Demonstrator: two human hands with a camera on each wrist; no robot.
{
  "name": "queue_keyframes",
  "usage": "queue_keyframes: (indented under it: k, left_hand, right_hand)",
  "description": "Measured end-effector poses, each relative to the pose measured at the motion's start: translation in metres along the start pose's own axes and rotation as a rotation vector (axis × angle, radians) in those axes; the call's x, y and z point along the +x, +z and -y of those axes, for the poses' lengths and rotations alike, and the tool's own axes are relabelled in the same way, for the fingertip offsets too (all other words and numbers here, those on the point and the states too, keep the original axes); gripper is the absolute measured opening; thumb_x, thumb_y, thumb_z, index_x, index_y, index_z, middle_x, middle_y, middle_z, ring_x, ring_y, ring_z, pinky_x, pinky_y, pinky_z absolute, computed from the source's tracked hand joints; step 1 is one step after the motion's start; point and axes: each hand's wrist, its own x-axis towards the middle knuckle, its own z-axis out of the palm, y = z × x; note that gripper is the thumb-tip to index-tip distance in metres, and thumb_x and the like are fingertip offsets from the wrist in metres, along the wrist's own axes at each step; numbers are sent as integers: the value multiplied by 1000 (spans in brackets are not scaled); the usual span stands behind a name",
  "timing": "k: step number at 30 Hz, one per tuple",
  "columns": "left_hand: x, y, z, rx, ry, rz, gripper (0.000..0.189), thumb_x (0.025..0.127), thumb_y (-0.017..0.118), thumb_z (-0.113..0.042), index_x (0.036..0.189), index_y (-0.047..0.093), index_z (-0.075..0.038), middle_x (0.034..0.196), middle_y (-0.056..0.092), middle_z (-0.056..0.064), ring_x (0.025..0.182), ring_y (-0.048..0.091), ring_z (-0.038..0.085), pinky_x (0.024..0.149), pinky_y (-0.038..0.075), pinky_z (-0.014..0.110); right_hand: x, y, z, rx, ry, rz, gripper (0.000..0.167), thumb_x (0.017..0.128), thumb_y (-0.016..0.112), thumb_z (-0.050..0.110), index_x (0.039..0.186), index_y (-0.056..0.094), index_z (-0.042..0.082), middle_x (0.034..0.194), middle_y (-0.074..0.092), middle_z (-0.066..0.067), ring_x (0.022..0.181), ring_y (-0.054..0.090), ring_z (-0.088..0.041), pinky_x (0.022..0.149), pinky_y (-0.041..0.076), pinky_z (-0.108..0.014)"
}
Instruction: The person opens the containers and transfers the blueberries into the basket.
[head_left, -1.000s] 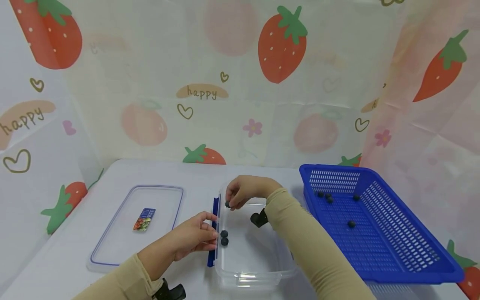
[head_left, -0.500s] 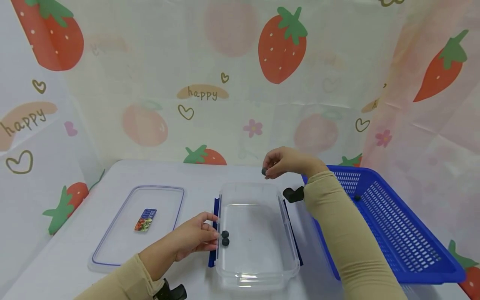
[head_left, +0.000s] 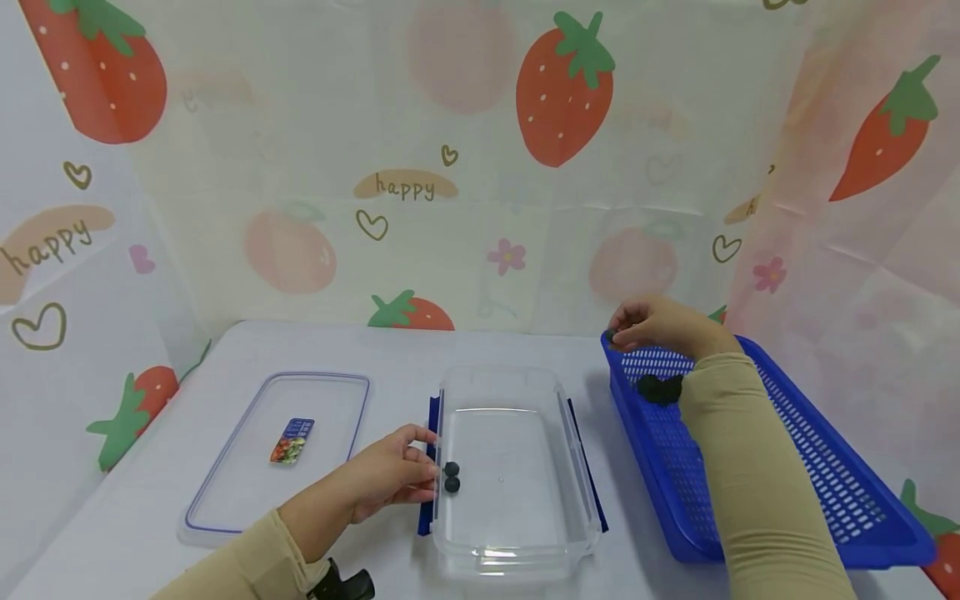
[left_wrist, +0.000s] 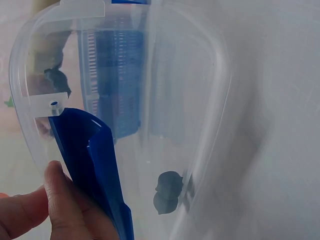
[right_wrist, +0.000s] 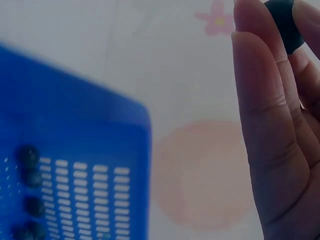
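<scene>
My right hand (head_left: 663, 327) pinches a small dark ball (right_wrist: 286, 22) between thumb and fingertips, above the far left corner of the blue basket (head_left: 813, 417). In the head view the clear plastic box (head_left: 517, 546) stands open in the middle, its blue side latches hanging down. Two dark balls (head_left: 452, 477) lie in it, touching each other along the left wall. My left hand (head_left: 393, 471) grips that left side by the blue latch (left_wrist: 87, 145). Several more dark balls (right_wrist: 34, 205) show in the basket in the right wrist view; in the head view my right arm hides them.
A clear lid (head_left: 225, 492) with a blue seal lies flat on the left of the white table (head_left: 405, 350), a coloured label (head_left: 292, 441) on it. The basket's raised rim stands right of the box. A strawberry-print sheet (head_left: 480, 250) hangs behind the table.
With the ball pinched in it, my right hand has lifted from inside the box and moved right to over the basket's corner. My left hand has stayed at the box's left side.
</scene>
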Motion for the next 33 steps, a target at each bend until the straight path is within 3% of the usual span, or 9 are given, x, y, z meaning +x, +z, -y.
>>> queue_keyframes:
  k: [10, 17, 33]
  left_hand:
    - [-1, 0, -1, 3, -6, -7, 47, 88, 57, -3, 129, 34, -5, 93, 57, 13, 73, 63, 18, 70, 55, 30]
    - [1, 0, 0, 15, -9, -7, 47, 88, 58, -5, 129, 35, -6, 93, 57, 13, 74, 63, 18, 71, 55, 30]
    - [1, -1, 1, 14, -7, -13, 48, 88, 58, -5, 130, 35, -6, 94, 58, 13, 73, 63, 18, 70, 55, 30]
  right_hand:
    - [-15, -14, -37, 88, 89, -47, 24, 86, 58, 0, 105, 48, -11, 96, 61, -13, 91, 62, -20, 83, 52, -33]
    - [-11, -13, -57, 73, 164, -53, 19, 86, 56, -4, 103, 49, -10, 93, 59, -11, 89, 62, -20, 86, 51, -40]
    - [-16, -9, -65, -23, 232, -50, 27, 89, 55, 4, 112, 50, -11, 101, 61, -17, 100, 59, -32, 90, 47, -44]
